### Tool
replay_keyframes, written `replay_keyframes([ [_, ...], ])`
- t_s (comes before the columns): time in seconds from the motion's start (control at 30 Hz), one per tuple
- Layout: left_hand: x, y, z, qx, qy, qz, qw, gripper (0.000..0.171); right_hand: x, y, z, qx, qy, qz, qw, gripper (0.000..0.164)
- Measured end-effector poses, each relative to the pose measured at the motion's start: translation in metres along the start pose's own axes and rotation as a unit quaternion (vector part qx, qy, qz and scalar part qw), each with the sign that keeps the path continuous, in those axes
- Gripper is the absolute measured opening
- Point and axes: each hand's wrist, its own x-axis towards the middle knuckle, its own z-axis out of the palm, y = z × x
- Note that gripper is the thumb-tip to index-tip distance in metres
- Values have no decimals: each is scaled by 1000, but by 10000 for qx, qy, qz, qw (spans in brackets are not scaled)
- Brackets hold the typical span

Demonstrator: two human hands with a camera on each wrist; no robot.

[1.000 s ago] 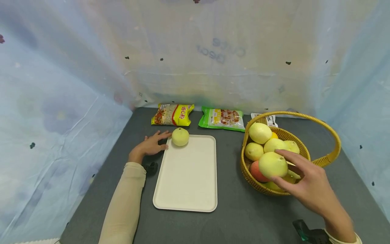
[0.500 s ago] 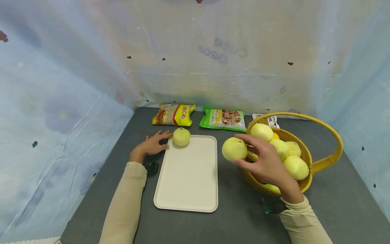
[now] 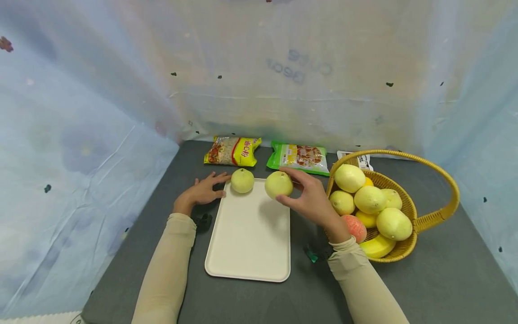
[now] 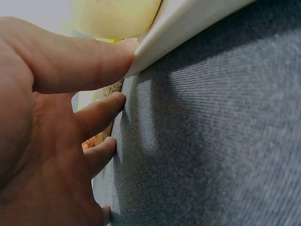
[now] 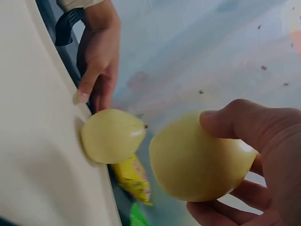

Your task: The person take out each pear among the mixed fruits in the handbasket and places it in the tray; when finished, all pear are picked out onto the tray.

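A pale yellow-green pear [image 3: 279, 185] is gripped between the thumb and fingers of my right hand [image 3: 309, 198], above the far right part of the cream tray [image 3: 248, 243]. The right wrist view shows the held pear [image 5: 200, 157] close up, tapering toward its stem end. Another pear [image 3: 242, 181] rests on the tray's far left corner. My left hand [image 3: 202, 191] lies with spread fingers beside that corner. Its thumb touches the tray's rim [image 4: 155, 44] in the left wrist view.
On the right stands a wicker basket [image 3: 410, 245] with a tall handle, holding several pale yellow fruits, a red fruit [image 3: 354, 228] and a banana [image 3: 378, 246]. Along the back lie a yellow food packet [image 3: 232, 151], a green packet [image 3: 298, 157] and a small white-brown packet [image 3: 358, 160].
My right hand has carried the pear left from over the basket to over the tray. The left hand and the pear on the tray have stayed in place.
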Motion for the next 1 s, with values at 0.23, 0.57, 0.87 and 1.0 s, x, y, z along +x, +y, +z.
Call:
replay_keyframes([
  [0.23,-2,1,-1,3,-16,-52,10000,68,20,19,26,138,133,206,9996,72],
  [0.57,-2,4,0,18,-28,-25,10000,68,33,44,49,273,260,734,9966,71],
  [0.87,-2,4,-1,4,22,-11,10000,67,42,64,62,332,178,942,9948,73],
  [1.0,-2,3,-1,6,31,-2,10000,67,44,71,66,377,199,993,9941,75],
])
